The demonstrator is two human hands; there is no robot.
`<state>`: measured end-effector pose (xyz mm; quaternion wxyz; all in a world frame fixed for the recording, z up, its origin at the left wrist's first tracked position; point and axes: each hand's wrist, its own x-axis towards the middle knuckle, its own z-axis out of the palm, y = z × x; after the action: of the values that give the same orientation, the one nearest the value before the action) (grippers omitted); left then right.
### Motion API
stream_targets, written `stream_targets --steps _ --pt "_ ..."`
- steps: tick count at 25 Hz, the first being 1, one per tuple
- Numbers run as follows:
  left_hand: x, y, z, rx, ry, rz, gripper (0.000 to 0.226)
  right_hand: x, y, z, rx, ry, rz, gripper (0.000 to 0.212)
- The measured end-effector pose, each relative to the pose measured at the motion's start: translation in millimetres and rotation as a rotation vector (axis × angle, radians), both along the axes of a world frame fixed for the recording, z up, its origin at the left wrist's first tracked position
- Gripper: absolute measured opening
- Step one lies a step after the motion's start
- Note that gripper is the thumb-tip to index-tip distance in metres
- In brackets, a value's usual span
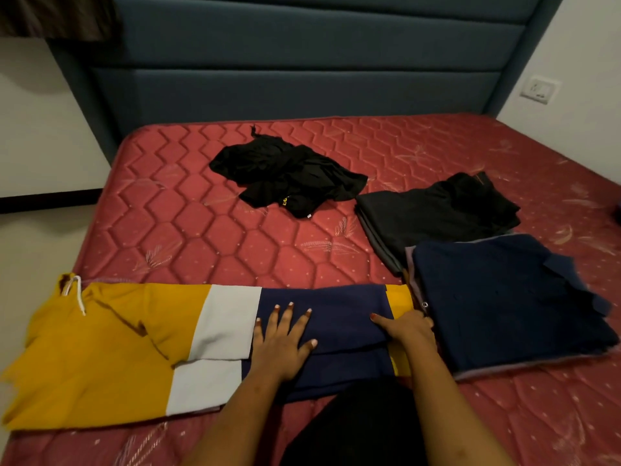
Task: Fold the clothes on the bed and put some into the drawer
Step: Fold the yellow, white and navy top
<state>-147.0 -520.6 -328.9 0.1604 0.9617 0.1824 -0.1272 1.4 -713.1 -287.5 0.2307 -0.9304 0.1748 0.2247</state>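
Left hand point(284, 341) presses flat and right hand point(408, 327) grips the half-folded hoodie point(100, 351), while the navy pile point(504, 304) and dark pile point(433, 213) right of the fingers point(289, 314) look done and the black heap point(285, 173) beyond is unfolded.

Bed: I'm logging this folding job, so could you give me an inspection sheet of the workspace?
Surface: red quilted mattress, no sheet on it.
Job's things: yellow, white and navy hoodie lies part folded at the near edge; black heap unfolded mid-bed; dark folded stack and navy folded stack to the right.
Clutter: nothing seen.
Hands: left hand presses flat on the hoodie's navy part; right hand curls its fingers on the hoodie's right end.
Cables: nothing seen.
Surroundings: blue headboard; wall socket at right; no drawer in view.
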Motion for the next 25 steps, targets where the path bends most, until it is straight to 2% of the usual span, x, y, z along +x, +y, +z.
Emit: stream_targets --steps 2,3,4,6,9,11,12,13,14,15,16,17,18,20,22,25 --pt "2.7 2.2 10.3 -0.078 0.017 -0.011 0.058 9.0 0.9 6.4 0.257 0.047 -0.024 0.107" --pt "3.9 2.3 16.8 -0.214 -0.025 0.027 0.058 16.6 3.1 7.7 0.363 0.037 -0.016 0.101" --pt "2.4 1.4 25.0 -0.439 -0.103 0.135 0.059 22.1 8.4 11.5 0.441 -0.008 -0.011 0.091" --pt "-6.5 1.6 43.1 -0.923 -0.312 0.465 0.055 6.8 32.4 56.6 0.462 -0.108 0.09 0.078" --pt "-29.4 21.4 66.0 -1.428 -0.553 0.837 0.036 -31.6 84.8 107.6 0.256 -0.21 0.453 0.078" --pt "-47.2 44.3 66.4 -1.612 -0.598 0.975 0.038 -69.9 130.6 116.6 0.184 -0.26 0.686 0.09" --pt "-56.4 53.2 64.6 -1.67 -0.597 0.988 0.044 -90.0 150.5 111.1 0.249 -0.232 0.771 0.091" --pt "-64.3 59.4 60.5 -1.738 -0.59 0.981 0.052 -105.6 166.9 97.9 0.343 -0.199 0.834 0.081" --pt "-72.6 62.6 52.7 -1.782 -0.583 0.992 0.058 -118.7 179.9 83.8 0.43 -0.193 0.874 0.061" --pt "-79.8 61.0 50.2 -1.79 -0.554 0.997 0.06 -129.1 185.9 73.0 0.448 -0.208 0.889 0.039" --pt "-82.3 58.3 46.5 -1.759 -0.508 0.992 0.058 -133.2 186.0 62.1 0.439 -0.235 0.913 0.027" --pt "-82.2 56.8 41.4 -1.703 -0.465 0.978 0.051 -133.8 181.4 53.3 0.373 -0.275 0.955 0.028" --pt "-81.2 57.1 37.9 -1.554 -0.455 0.938 0.048 -132.5 174.4 44.6 0.287 -0.329 1.018 0.038" --pt "-73.6 61.2 33.0 -1.191 -0.483 0.809 0.074 -124.4 155.5 25.2 0.067 -0.442 1.13 0.057" --pt "-66.3 65.7 36.0 -1.049 -0.505 0.739 0.08 -120.7 142.2 9.4 -0.034 -0.463 1.202 0.067" --pt "-62.3 78.0 27.3 -0.908 -0.452 0.748 0.072 -122.6 144.2 -10.6 -0.029 -0.463 1.277 0.085"
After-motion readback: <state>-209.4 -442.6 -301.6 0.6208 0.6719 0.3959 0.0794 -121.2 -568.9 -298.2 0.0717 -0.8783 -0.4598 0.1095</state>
